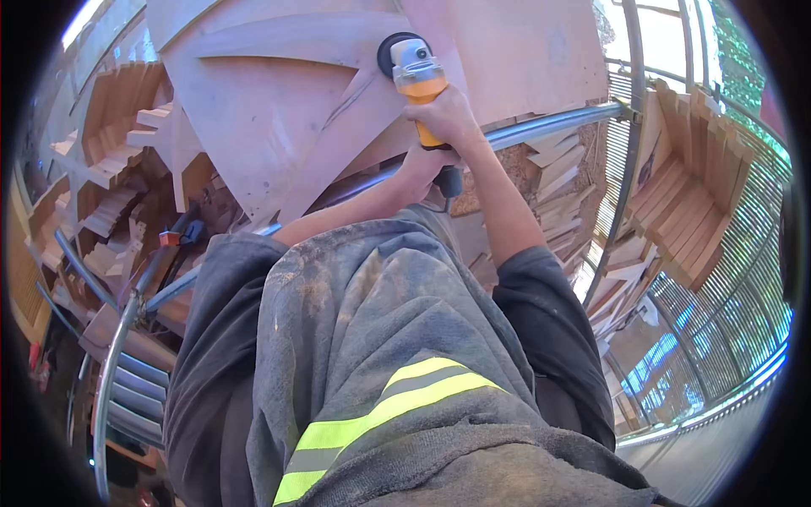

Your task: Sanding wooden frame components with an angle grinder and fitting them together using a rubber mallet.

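Observation:
A yellow angle grinder [422, 82] with a silver gear head lies ahead of me, its round black disc [387, 56] over pale wooden sheets. Whether the disc touches the wood I cannot tell. My right hand [448, 117] is closed round the yellow body, just behind the head. Lower down, my left hand [425, 171] wraps the rear of the same tool, near its dark end [449, 181]. Under the disc, a pointed wooden sheet [262, 127] overlaps other sheets. A dark split or line [351, 100] runs across the wood below the disc.
A metal pipe rail [549, 123] crosses in front of me below the sheets. Stacked cut wooden pieces stand at left [127, 110] and right [688, 198]. A metal ladder-like frame [139, 380] is at lower left, and slatted fencing [718, 313] lies at right.

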Demonstrator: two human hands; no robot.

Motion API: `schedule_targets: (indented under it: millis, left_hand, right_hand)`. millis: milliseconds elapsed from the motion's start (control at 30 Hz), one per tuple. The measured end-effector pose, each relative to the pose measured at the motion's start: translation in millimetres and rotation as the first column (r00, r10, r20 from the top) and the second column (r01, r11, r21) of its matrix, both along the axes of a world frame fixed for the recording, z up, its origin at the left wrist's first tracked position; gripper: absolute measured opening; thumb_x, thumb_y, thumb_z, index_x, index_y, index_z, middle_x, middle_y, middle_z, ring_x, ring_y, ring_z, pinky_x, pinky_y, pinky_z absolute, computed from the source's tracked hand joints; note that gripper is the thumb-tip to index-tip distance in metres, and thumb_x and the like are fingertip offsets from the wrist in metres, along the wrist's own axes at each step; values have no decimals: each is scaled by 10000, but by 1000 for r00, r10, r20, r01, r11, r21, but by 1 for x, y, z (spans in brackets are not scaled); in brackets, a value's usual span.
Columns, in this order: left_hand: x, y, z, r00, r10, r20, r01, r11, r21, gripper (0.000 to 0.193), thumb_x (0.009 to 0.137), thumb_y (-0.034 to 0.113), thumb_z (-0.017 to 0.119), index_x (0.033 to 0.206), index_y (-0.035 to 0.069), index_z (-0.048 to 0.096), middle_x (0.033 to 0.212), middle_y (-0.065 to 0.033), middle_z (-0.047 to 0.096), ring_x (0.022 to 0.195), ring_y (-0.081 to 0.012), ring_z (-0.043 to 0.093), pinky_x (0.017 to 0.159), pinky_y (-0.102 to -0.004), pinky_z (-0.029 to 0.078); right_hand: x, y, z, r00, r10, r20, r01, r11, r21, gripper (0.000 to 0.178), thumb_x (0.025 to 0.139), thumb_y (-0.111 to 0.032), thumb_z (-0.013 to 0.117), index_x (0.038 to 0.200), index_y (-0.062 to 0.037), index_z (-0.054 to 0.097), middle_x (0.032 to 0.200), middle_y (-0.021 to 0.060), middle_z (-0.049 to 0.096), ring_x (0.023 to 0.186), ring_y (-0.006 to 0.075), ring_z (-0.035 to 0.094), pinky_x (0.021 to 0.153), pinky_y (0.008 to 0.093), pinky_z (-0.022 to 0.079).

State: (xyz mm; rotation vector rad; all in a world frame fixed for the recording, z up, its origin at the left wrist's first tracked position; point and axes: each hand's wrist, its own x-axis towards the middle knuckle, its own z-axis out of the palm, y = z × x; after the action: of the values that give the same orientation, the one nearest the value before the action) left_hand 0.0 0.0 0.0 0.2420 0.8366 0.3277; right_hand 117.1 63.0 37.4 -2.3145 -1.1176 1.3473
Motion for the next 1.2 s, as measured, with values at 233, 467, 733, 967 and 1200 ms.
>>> schedule_targets:
  millis: [233, 467, 733, 967, 1200]
  left_hand:
    - [6, 10, 11, 991, -76, -112, 74, 997, -24, 293, 793, 46, 815, 1066, 39, 707, 937, -52, 724, 856, -187, 700, 775, -353, 535]
    - [2, 14, 1, 988, -142, -57, 141, 990, -29, 279, 791, 81, 836, 1033, 30, 708, 906, -56, 715, 797, -195, 680, 742, -363, 533]
    - [-6, -17, 10, 998, 19, -67, -22, 999, -36, 315, 775, -1, 803, 1067, 69, 709, 902, -41, 713, 860, -179, 704, 787, -339, 539]
    - [2, -6, 6, 976, -178, -124, 175, 984, -32, 293, 760, 16, 806, 1028, 57, 697, 888, -38, 708, 850, -177, 698, 779, -339, 533]
    - [20, -11, 7, 985, -143, -93, 146, 989, 30, 297, 758, 23, 804, 1034, 49, 699, 899, -45, 715, 835, -180, 697, 771, -340, 530]
  right_hand:
    - [10, 5, -10, 995, -78, -62, 78, 997, -15, 587, 695, -357, 866, 1134, 15, 749, 1101, 221, 785, 1042, 349, 767, 929, 430, 609]
    - [14, 0, -15, 984, -175, 20, 175, 985, -4, 506, 696, -368, 860, 1039, -5, 776, 1032, 229, 788, 980, 367, 778, 862, 433, 629]
    - [-10, -17, -1, 998, 47, 33, -49, 994, 93, 500, 716, -348, 845, 1028, 33, 757, 996, 217, 787, 962, 368, 774, 859, 428, 623]
    - [5, -21, 2, 984, -172, -54, 171, 985, -13, 464, 708, -341, 839, 982, 27, 771, 923, 201, 783, 906, 318, 784, 827, 419, 621]
    - [21, -31, -1, 981, -180, -66, 183, 983, 27, 405, 705, -320, 827, 920, 19, 770, 842, 152, 775, 819, 279, 779, 765, 403, 623]
